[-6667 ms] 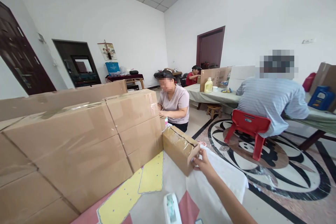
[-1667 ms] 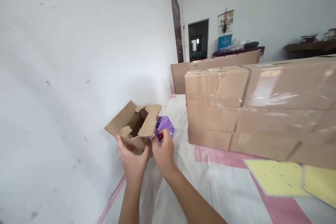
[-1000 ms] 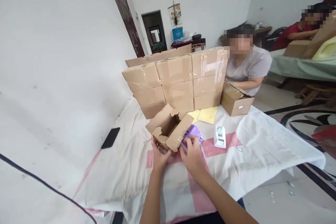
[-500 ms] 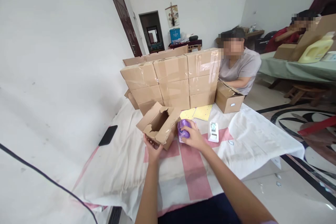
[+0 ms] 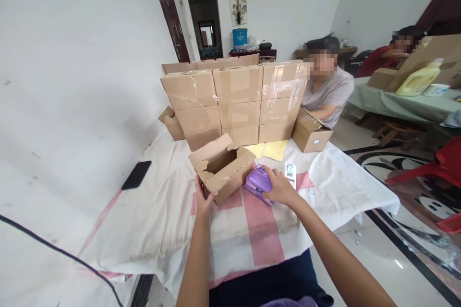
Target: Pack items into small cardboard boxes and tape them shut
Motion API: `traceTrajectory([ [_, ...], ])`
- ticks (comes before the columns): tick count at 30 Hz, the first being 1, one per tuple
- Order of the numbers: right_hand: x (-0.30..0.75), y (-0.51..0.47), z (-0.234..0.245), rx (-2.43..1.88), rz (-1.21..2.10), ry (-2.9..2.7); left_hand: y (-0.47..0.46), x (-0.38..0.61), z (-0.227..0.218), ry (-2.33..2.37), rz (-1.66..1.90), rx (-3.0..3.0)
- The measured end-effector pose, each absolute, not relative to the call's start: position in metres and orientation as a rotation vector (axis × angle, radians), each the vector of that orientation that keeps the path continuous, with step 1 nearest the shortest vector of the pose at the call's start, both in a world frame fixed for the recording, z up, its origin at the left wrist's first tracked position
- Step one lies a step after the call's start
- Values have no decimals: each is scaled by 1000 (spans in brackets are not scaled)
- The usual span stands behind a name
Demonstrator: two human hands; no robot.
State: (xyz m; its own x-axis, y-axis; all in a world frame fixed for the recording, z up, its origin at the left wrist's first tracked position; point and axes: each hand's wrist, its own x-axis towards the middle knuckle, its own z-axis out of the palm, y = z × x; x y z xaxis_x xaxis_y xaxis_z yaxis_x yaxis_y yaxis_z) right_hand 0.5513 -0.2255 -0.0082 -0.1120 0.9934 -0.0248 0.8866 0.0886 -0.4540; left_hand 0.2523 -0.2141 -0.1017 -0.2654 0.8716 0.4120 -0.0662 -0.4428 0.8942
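An open brown cardboard box (image 5: 221, 167) with torn flaps lies on the white and pink cloth of the table (image 5: 169, 220). My left hand (image 5: 202, 197) grips its near left corner. Just right of the box sits a purple soft packet (image 5: 258, 183). My right hand (image 5: 280, 189) rests on the packet's right side, fingers curled over it. The box's opening faces up and away, and it looks empty inside.
A stack of taped cardboard boxes (image 5: 236, 100) walls the far side of the table. A smaller box (image 5: 310, 133), yellow sheets (image 5: 274, 149), a white tape dispenser (image 5: 290, 171) and a black phone (image 5: 136, 175) lie around. A person (image 5: 326, 87) sits behind; another sits further right.
The box and purple packet have come down onto the cloth nearer to me. My right hand has slid to the packet's right side; my left stays on the box.
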Motion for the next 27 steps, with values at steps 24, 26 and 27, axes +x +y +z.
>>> traceTrajectory([
  [24, 503, -163, 114, -856, 73, -2925, -226, 258, -96, 790, 1396, 1315],
  [26, 501, -162, 119, -805, 68, -2989, -226, 257, -97, 807, 1399, 1339],
  [27, 500, -161, 121, -778, 70, -3024, -226, 257, -97, 809, 1399, 1347],
])
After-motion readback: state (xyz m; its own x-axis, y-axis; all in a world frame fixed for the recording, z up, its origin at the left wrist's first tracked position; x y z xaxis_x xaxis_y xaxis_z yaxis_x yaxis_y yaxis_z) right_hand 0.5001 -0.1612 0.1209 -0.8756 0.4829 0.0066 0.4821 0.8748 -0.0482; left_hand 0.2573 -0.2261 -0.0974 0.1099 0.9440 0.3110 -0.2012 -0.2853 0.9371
